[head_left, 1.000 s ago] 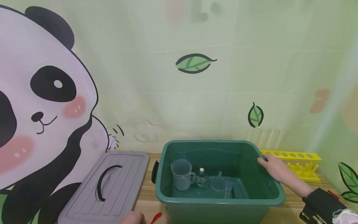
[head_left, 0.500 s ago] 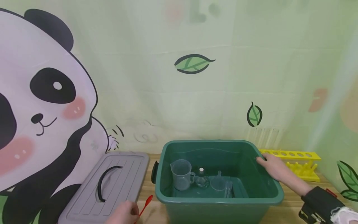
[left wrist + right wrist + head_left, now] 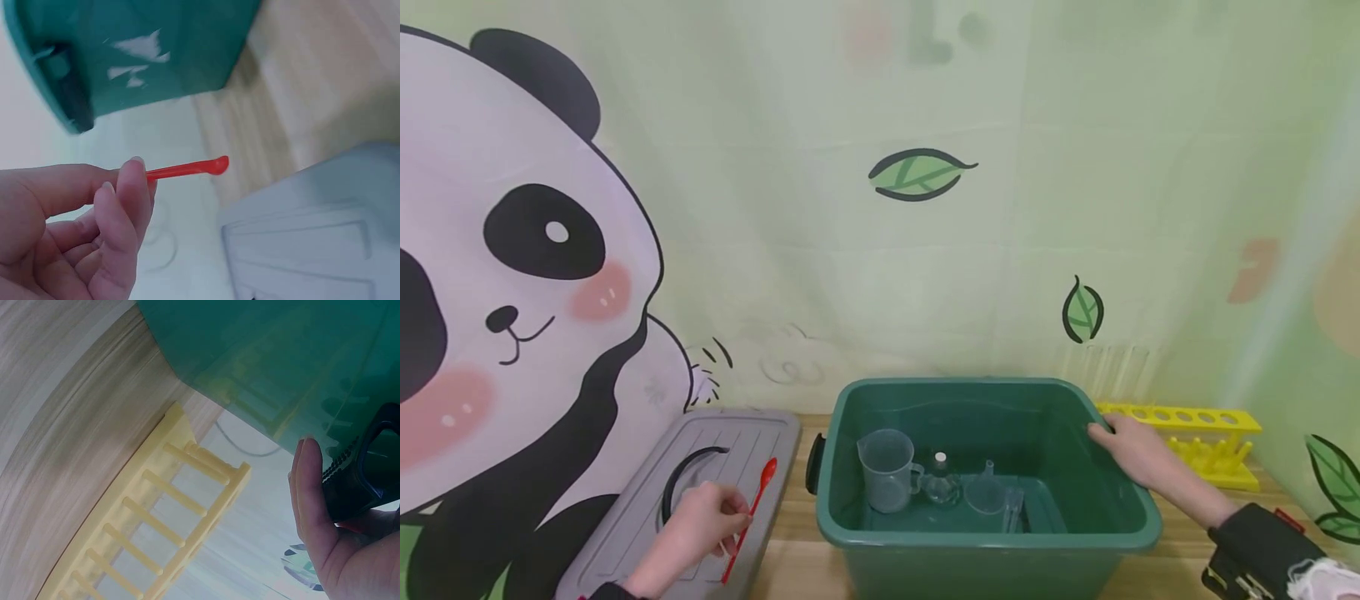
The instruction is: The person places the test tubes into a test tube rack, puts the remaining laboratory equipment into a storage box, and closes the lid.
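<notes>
My left hand (image 3: 703, 525) pinches a long, thin red plastic spoon (image 3: 751, 517) above the grey lid (image 3: 722, 467); its small bowl points away from me. In the left wrist view the spoon (image 3: 187, 169) sticks out from between thumb and fingertips. At the right side of the green storage bin (image 3: 1000, 537), my right hand (image 3: 1138, 450) grips the rim. The right wrist view has this hand (image 3: 331, 537) around the bin's black handle (image 3: 359, 481). Inside the bin stand a clear measuring jug (image 3: 887, 471) and a round flask with a white stopper (image 3: 941, 483). A clear funnel (image 3: 987, 492) lies beside them.
Small clear pieces (image 3: 1013, 510) lie near the bin's front wall. Behind my right hand, a yellow test tube rack (image 3: 1217, 417) holds several glass tubes (image 3: 1120, 371). A black arched handle (image 3: 673, 475) rises from the lid. A panda-print cloth (image 3: 805, 275) hangs behind the wooden table.
My left hand has come up from the bottom edge with the red spoon, moving forward and left over the grey lid. The right hand stays on the bin.
</notes>
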`<state>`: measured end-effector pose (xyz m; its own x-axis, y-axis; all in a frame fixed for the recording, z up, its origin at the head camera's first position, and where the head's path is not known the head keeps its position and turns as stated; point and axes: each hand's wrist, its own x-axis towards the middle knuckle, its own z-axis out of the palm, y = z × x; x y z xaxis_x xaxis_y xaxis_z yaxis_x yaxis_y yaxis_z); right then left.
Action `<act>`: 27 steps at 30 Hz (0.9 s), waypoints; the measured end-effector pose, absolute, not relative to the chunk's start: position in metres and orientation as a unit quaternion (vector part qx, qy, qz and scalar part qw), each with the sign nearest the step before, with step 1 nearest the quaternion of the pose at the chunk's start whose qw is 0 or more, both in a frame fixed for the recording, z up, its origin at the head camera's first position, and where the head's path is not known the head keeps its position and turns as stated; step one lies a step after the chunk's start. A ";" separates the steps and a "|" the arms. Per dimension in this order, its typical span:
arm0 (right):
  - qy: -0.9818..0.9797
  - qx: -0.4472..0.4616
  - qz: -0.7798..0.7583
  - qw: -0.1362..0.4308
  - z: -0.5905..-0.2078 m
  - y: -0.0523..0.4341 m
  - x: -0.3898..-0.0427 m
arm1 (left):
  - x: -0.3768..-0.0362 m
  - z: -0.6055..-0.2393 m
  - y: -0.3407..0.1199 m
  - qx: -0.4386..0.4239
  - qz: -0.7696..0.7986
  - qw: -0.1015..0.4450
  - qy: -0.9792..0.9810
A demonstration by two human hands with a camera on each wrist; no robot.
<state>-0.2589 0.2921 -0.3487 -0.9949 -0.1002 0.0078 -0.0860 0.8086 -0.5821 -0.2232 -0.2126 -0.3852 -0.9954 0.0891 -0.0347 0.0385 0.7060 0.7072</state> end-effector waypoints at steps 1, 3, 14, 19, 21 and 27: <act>0.951 -0.049 -0.306 0.011 -0.349 0.292 -0.259 | -0.225 -0.381 -0.213 0.029 0.378 0.021 0.925; 0.950 -0.052 -0.306 0.008 -0.349 0.292 -0.258 | -0.229 -0.375 -0.214 0.022 0.373 0.003 0.928; 0.951 -0.064 -0.302 -0.002 -0.351 0.292 -0.258 | -0.245 -0.350 -0.216 0.032 0.356 -0.023 0.934; 0.951 -0.060 -0.304 0.001 -0.351 0.292 -0.258 | -0.249 -0.339 -0.215 0.045 0.368 -0.035 0.928; 0.951 -0.061 -0.304 0.000 -0.350 0.292 -0.258 | -0.251 -0.334 -0.215 0.052 0.372 -0.042 0.926; 0.950 -0.065 -0.304 -0.001 -0.349 0.291 -0.258 | -0.255 -0.317 -0.207 0.084 0.375 -0.066 0.921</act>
<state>-0.2581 0.2914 -0.3493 -0.9915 -0.1229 0.0419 -0.1243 0.8063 -0.5783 -0.2555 -0.2070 -0.3171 -0.9771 0.1047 0.1853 0.2044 0.7042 0.6799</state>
